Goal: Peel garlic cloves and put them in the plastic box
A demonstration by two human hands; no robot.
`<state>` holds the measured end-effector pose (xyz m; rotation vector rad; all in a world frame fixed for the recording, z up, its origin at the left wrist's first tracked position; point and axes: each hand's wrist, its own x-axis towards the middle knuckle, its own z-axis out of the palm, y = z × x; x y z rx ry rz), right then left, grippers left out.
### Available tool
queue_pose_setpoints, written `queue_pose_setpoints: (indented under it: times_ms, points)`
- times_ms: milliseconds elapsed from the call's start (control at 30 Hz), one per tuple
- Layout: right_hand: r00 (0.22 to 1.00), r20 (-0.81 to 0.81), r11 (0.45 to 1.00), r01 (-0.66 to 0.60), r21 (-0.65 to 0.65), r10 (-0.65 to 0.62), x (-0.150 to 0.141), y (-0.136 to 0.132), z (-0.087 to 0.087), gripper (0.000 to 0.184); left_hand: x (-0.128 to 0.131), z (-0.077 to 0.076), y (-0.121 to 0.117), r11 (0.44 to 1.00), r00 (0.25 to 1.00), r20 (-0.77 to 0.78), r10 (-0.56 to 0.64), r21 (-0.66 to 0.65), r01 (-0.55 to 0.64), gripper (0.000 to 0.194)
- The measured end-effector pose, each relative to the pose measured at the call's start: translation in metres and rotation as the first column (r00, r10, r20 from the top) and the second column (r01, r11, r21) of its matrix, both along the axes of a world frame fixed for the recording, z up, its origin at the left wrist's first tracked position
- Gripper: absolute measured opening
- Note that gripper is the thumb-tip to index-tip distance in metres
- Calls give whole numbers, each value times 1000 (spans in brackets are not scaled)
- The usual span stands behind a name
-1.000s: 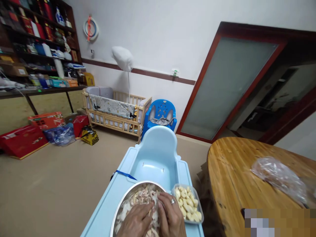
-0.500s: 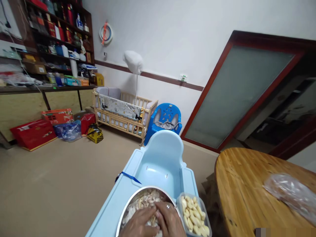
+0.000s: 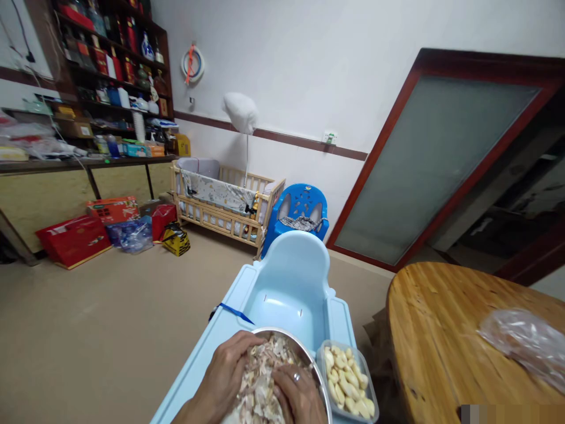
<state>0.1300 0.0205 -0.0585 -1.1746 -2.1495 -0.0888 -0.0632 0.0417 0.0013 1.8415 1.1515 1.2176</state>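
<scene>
A steel bowl (image 3: pixel 318 380) heaped with pale garlic skins (image 3: pixel 265 377) sits on the tray of a light blue baby chair (image 3: pixel 286 282). My left hand (image 3: pixel 223 374) curls round the pile's left side by the bowl's rim. My right hand (image 3: pixel 296 393), with a ring, rests on the skins, fingers bent and pressed into them. Right of the bowl stands a clear plastic tub of peeled garlic cloves (image 3: pixel 346 383).
A round wooden table (image 3: pixel 441 341) on the right carries a clear plastic bag (image 3: pixel 525 341). Across the floor stand a wooden crib (image 3: pixel 227 203), a blue plastic chair (image 3: pixel 302 209), red boxes (image 3: pixel 75 238) and shelves of bottles (image 3: pixel 110 65).
My left hand has slid left and forward to the bowl's rim, and the skins are heaped higher between my hands. The view shifted slightly.
</scene>
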Motion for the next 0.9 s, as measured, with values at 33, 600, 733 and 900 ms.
queue_pose_setpoints:
  times_ms: [33,600,733,900]
  points:
    - [1000,-18,1000,22,6,-22,-1,0,-4,30,0,0,-2,999,998,56,-6,-36,8,32]
    - [997,-41,997,64,39,-63,4,5,-7,33,10,-24,-15,845,647,762,36,-368,387,54]
    - [998,-5,998,64,21,-64,9,7,-1,32,10,-26,-16,852,624,780,38,-351,388,49]
    - [995,93,1000,27,13,-28,19,6,19,29,4,-16,-18,858,712,692,118,-432,278,43]
